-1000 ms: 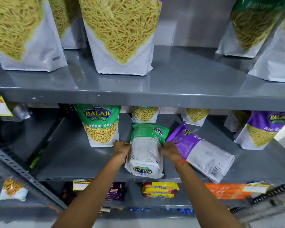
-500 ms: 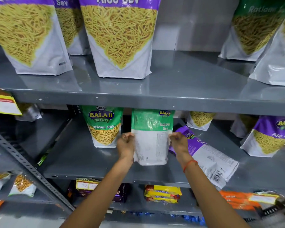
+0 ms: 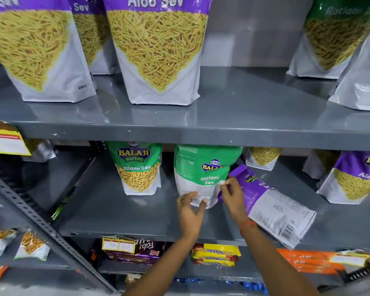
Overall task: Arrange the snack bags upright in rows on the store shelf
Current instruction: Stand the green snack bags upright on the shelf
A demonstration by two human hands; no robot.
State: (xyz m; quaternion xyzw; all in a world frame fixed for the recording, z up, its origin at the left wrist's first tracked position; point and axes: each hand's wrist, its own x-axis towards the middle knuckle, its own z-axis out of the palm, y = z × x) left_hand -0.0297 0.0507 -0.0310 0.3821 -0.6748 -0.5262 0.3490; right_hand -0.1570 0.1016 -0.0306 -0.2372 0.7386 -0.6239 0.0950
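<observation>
both hands, left hand (image 3: 190, 212) and right hand (image 3: 231, 195), pinch the upright green balaji "ratlami sev" bag (image 3: 203, 167); a purple "aloo sev" bag (image 3: 271, 206) lies flat just right of it, another green bag (image 3: 137, 165) stands left

Shelf (image 3: 233, 116): grey painted metal, glossy, chipped. Green Ratlami Sev bag (image 3: 203, 167): smooth, shiny plastic film.

Green-and-white Ratlami Sev bag (image 3: 203, 174), a purple-and-white bag (image 3: 267, 201) beside it. Purple-topped Aloo Sev bag (image 3: 158, 48) shows yellow strands. Grey shelf (image 3: 115, 210), orange thread (image 3: 247, 226) on a wrist.
</observation>
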